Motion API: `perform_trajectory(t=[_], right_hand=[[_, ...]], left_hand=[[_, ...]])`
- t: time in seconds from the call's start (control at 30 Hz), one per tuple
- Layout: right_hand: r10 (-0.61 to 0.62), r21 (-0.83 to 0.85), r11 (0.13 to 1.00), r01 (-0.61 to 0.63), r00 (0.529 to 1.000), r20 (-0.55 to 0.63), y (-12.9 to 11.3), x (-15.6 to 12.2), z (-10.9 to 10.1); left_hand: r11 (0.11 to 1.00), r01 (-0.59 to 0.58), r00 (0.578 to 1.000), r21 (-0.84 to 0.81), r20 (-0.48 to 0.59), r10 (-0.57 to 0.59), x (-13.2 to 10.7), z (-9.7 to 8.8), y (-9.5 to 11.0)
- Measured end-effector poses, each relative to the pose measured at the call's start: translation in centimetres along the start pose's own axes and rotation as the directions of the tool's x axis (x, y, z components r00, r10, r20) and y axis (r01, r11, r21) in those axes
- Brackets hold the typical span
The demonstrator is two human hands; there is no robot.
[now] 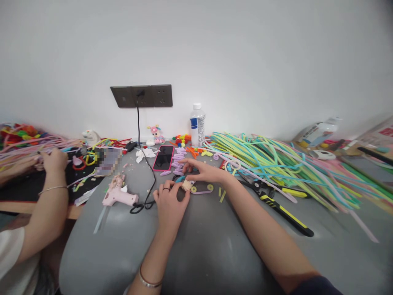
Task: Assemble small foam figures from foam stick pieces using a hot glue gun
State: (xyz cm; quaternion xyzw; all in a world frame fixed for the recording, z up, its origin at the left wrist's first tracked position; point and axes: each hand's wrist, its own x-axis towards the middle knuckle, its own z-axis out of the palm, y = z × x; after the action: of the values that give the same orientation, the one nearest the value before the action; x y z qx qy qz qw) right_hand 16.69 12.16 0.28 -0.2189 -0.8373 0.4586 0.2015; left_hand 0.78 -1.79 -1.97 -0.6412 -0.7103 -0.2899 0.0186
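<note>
My left hand (170, 200) pinches a small cream-coloured fuzzy piece (186, 185) between thumb and fingers, just above the grey table. It has a small dark, shiny spot like an eye. My right hand (204, 170) reaches over from the right with its fingers apart, and its thumb is close to the piece; whether it touches cannot be told. Beside the hands lies a purple strip (201, 192) with a yellow-green coil (210, 187) at its end. Short yellow-green strips (221, 194) lie to the right. Purple fuzzy twists (178, 162) lie in a row behind my hands.
A pink glue gun (118, 194) with a black cord lies left, near a pink-edged phone (163, 158). Yellow-black pliers (282, 213) and a heap of pipe cleaners (276, 164) lie right. A bottle (197, 127) stands behind. Another person's arm (50, 196) works at far left.
</note>
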Motion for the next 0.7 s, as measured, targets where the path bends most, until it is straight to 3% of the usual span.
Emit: perform_trajectory(t=[0.13, 0.27, 0.4, 0.47, 0.53, 0.7], right_hand=[[0.004, 0.152, 0.988, 0.018, 0.990, -0.143, -0.6, -0.1, -0.2], [-0.033, 0.283, 0.949, 0.137, 0.939, -0.343, -0.7, 0.0, -0.4], [0.001, 0.490, 0.852, 0.186, 0.934, -0.356, -0.4, 0.4, -0.2], [0.033, 0.594, 0.784, 0.181, 0.943, -0.331, -0.3, 0.5, 0.0], [0.036, 0.640, 0.743, 0.195, 0.943, -0.330, -0.4, 0.4, 0.1], [0.034, 0.641, 0.721, 0.263, 0.911, -0.412, -0.4, 0.0, 0.5]], left_hand=[[0.999, 0.020, 0.999, -0.037, -0.034, -0.021, 0.0, -0.2, 0.1], [0.995, -0.011, 0.982, -0.097, -0.187, -0.007, 0.1, -0.4, -0.1], [0.957, -0.136, 0.921, -0.257, -0.390, 0.026, 1.2, -0.5, 0.1], [0.905, -0.180, 0.895, -0.385, -0.446, -0.012, 2.2, -0.2, 0.7], [0.835, -0.169, 0.888, -0.523, -0.448, -0.101, 3.4, 0.3, 1.6], [0.610, -0.104, 0.909, -0.785, -0.324, -0.263, 6.2, 2.3, 3.4]])
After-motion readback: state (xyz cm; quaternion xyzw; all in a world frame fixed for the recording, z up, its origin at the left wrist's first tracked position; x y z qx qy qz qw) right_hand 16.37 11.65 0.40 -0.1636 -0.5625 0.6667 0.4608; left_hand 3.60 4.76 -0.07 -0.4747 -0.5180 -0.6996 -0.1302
